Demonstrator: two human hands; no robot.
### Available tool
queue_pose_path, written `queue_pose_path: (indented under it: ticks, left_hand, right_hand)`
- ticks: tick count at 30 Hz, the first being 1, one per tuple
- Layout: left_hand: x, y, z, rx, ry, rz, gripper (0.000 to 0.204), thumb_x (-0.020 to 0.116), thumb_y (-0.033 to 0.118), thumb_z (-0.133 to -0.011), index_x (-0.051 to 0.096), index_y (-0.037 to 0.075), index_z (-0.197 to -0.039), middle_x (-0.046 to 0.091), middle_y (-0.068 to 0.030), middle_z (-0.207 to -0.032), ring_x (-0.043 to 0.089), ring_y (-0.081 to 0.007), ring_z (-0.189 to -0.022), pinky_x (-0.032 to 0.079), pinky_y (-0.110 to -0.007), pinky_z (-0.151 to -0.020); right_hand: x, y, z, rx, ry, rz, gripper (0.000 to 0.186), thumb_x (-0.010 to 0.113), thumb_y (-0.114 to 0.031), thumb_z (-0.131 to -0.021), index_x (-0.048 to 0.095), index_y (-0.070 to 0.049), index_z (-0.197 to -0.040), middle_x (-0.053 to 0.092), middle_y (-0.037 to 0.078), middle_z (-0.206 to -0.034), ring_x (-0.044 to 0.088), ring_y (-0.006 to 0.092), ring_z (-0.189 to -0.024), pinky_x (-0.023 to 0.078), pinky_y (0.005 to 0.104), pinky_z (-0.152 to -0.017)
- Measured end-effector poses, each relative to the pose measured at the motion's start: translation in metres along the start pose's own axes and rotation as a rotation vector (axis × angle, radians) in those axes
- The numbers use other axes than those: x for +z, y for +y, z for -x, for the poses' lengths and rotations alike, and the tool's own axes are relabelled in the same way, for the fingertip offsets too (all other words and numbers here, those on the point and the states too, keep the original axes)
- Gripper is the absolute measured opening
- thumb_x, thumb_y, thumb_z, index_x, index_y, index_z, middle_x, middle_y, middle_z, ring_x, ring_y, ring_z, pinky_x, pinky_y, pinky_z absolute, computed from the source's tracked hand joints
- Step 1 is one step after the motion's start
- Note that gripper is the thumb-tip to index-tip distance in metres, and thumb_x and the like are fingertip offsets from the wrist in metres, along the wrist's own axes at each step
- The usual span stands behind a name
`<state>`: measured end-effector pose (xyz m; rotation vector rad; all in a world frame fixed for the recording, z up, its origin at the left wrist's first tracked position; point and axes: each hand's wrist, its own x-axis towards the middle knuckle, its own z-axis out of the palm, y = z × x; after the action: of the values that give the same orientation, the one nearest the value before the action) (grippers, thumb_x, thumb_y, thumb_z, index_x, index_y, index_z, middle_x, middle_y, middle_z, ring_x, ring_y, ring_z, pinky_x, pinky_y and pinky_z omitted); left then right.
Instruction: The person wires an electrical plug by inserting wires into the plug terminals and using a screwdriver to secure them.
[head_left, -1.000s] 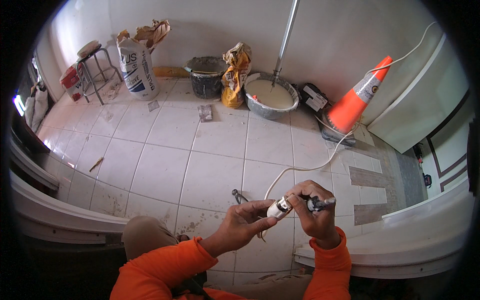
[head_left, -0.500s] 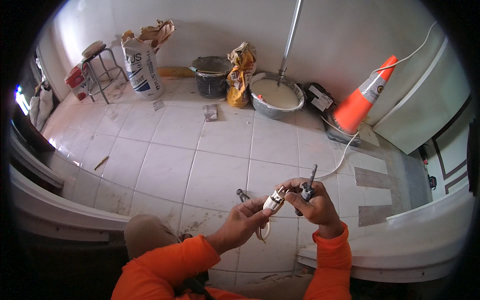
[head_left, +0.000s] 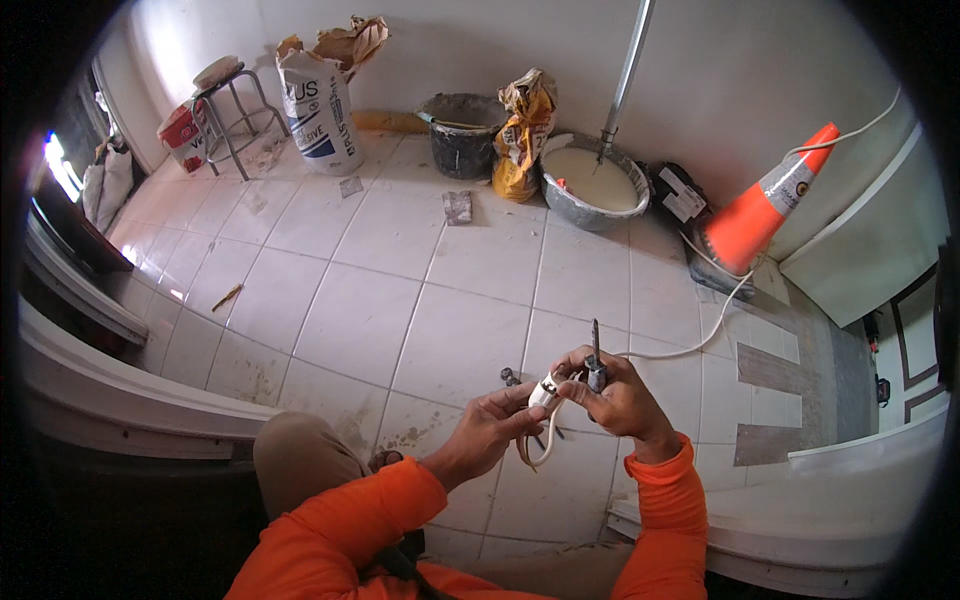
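My left hand [head_left: 485, 428] pinches a white electrical plug [head_left: 545, 391] between thumb and fingers; its casing looks opened, with metal parts showing. The fingertips of my right hand [head_left: 628, 408] touch the plug's far end. Tucked in that same hand is a screwdriver [head_left: 596, 373] with a dirty dark handle, its shaft pointing up and away from the plug. A loop of white cable [head_left: 551, 438] hangs below the plug, with a brownish bare-looking end. Behind my hands a dark metal hand tool [head_left: 510, 377] lies on the tiles, partly hidden by them.
White cable runs right to an orange traffic cone [head_left: 755, 215]. Along the wall stand a basin [head_left: 598, 212] of pale liquid with a metal rod in it, a yellow bag [head_left: 517, 170], a black bucket [head_left: 462, 150], a white bag [head_left: 318, 125] and a stool [head_left: 232, 125].
The view has shifted, so the room sits higher and further right. The plug has turned in my fingers, its prongs no longer plainly seen. The screwdriver now stands more upright.
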<state>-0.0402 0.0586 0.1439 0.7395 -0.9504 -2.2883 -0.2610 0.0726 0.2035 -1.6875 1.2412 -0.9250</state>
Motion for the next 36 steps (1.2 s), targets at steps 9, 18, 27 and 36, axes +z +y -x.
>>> queue_pose_path:
  ticks: [9,18,27,36]
  left_hand:
    - [-0.01,-0.001,-0.002,-0.051,0.027,0.03,0.047,0.072,0.022,-0.095,0.059,0.0,-0.135,0.065,-0.0064,-0.118,0.06,-0.0152,-0.103,0.05,-0.034,-0.094]
    - [-0.011,-0.004,0.0,-0.064,0.07,0.037,0.044,0.069,0.019,-0.098,0.059,0.0,-0.136,0.066,-0.0037,-0.107,0.06,-0.0125,-0.092,0.052,-0.03,-0.086]
    - [-0.009,-0.018,-0.002,-0.133,0.006,0.29,0.034,0.061,0.02,-0.103,0.06,0.001,-0.131,0.066,-0.0039,-0.107,0.06,-0.0137,-0.098,0.048,-0.032,-0.086]
    - [-0.012,-0.028,-0.006,-0.126,-0.054,0.38,0.027,0.06,0.023,-0.102,0.064,0.006,-0.122,0.064,-0.0031,-0.106,0.056,-0.0132,-0.094,0.044,-0.033,-0.082]
  right_hand:
    - [0.006,0.008,-0.007,0.061,0.03,0.029,0.032,0.069,-0.026,-0.098,0.064,0.001,-0.113,0.057,0.003,-0.073,0.051,0.0109,-0.07,0.044,0.0291,-0.067]
    - [0.014,0.008,-0.009,-0.015,0.052,0.025,0.026,0.066,-0.02,-0.099,0.063,0.001,-0.113,0.067,0.011,-0.083,0.063,0.0169,-0.078,0.051,0.0341,-0.078]
    - [0.01,-0.006,-0.006,0.176,0.011,0.126,0.031,0.066,-0.023,-0.099,0.063,0.001,-0.117,0.066,0.007,-0.084,0.061,0.0144,-0.079,0.05,0.0325,-0.075]
    - [0.007,-0.011,-0.003,0.188,-0.018,0.113,0.033,0.064,-0.024,-0.099,0.063,0.0,-0.122,0.065,0.005,-0.083,0.06,0.0134,-0.077,0.05,0.0315,-0.074]
